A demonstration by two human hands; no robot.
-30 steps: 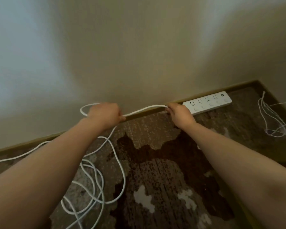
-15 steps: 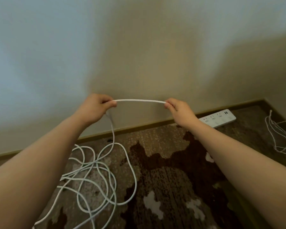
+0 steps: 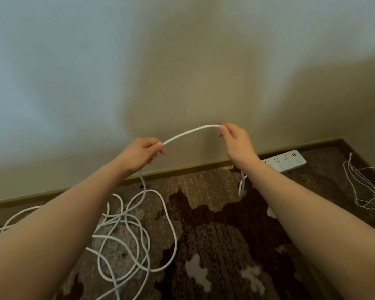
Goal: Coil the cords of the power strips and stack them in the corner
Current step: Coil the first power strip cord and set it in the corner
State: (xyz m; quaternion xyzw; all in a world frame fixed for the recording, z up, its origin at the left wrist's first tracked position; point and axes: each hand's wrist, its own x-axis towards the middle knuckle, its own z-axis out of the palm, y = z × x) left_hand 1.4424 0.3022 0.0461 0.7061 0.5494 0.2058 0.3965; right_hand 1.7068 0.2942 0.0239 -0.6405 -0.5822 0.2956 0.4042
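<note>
A white power strip (image 3: 287, 162) lies on the carpet against the skirting board, near the right corner; my right forearm hides its left end. Its thick white cord (image 3: 188, 133) arches in the air between my two hands. My left hand (image 3: 142, 153) grips the cord at the lower left end of the arch. My right hand (image 3: 234, 139) pinches it higher up, at the right end. From the left hand the cord drops into a loose tangle (image 3: 128, 234) on the floor. A short loop hangs below my right wrist.
A thinner white cable (image 3: 361, 187) lies bunched on the carpet in the right corner. The beige wall (image 3: 182, 72) stands straight ahead, with a skirting board (image 3: 182, 167) along its foot. The patterned brown carpet (image 3: 225, 245) covers the floor.
Both hands have risen from floor level with the cord. The right hand now sits higher than the left, and a loop hangs under the right wrist.
</note>
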